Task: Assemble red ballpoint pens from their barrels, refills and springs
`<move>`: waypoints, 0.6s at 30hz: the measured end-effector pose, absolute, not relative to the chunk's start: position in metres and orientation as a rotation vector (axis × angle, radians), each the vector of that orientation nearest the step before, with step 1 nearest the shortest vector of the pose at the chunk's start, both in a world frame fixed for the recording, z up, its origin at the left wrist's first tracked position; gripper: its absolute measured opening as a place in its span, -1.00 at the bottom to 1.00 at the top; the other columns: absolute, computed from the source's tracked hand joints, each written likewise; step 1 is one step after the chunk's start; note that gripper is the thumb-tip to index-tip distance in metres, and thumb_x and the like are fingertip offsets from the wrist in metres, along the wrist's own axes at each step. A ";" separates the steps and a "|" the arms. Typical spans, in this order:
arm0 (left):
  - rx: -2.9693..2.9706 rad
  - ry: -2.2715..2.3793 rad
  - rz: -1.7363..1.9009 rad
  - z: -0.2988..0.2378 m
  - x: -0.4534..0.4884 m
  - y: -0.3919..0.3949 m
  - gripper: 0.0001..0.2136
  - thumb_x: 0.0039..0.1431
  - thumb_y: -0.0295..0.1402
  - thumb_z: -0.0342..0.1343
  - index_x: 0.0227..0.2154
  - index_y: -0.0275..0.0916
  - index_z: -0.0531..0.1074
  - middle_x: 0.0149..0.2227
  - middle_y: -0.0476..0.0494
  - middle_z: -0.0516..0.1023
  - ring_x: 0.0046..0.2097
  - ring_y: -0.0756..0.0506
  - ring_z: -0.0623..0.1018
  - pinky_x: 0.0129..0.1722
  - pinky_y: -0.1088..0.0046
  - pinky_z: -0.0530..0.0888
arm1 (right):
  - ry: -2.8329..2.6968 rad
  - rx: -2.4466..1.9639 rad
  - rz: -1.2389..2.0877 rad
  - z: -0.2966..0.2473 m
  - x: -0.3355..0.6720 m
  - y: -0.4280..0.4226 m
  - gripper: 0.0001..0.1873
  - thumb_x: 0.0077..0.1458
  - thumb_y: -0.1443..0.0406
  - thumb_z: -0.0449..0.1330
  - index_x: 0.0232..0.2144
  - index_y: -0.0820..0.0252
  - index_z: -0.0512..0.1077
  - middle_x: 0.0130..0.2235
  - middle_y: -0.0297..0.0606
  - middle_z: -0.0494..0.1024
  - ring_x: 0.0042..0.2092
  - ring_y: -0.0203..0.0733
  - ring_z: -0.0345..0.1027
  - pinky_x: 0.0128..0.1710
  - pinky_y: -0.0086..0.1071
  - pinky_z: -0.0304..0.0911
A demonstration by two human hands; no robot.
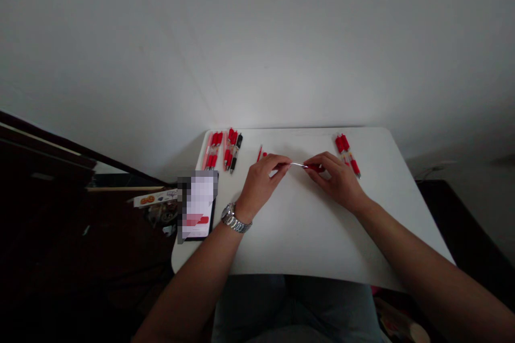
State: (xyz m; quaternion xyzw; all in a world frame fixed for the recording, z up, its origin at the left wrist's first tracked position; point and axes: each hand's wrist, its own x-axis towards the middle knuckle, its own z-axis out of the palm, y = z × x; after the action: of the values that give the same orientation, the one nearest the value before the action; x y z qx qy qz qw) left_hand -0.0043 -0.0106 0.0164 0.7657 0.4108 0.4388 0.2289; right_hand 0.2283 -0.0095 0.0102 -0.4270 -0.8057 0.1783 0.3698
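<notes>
My left hand (263, 178), with a metal watch on its wrist, pinches one end of a thin pale pen refill (298, 164) above the middle of the white table (306, 236). My right hand (336, 177) is closed on a red pen barrel (316, 168) at the refill's other end. A small red pen part (259, 153) lies just behind my left hand. Several red pens and a black one (225, 151) lie in a row at the far left. Two red pens (346, 154) lie at the far right.
A phone (198, 204) with a lit screen lies at the table's left edge. A plain white wall stands right behind the table. Dark furniture and a cluttered shelf fill the left side. My lap shows below the table's near edge.
</notes>
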 end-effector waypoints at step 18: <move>2.105 1.119 1.284 0.021 -0.001 -0.012 -0.92 0.35 -0.41 0.16 -0.15 -0.22 0.51 -0.17 -0.10 0.63 -0.19 0.02 0.64 -0.09 0.45 0.65 | -2.029 -1.120 0.512 0.012 0.228 -0.012 -0.85 0.33 0.23 0.17 -0.12 0.14 0.48 -0.23 -0.18 0.57 -0.25 -0.15 0.49 -0.26 -0.28 0.47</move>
State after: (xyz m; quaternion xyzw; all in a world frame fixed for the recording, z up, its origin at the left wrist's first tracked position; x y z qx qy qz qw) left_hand -0.0013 -0.0120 0.0207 0.7592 0.4036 0.4631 0.2151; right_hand 0.2280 -0.0116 0.0122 -0.4375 -0.7925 0.2000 0.3748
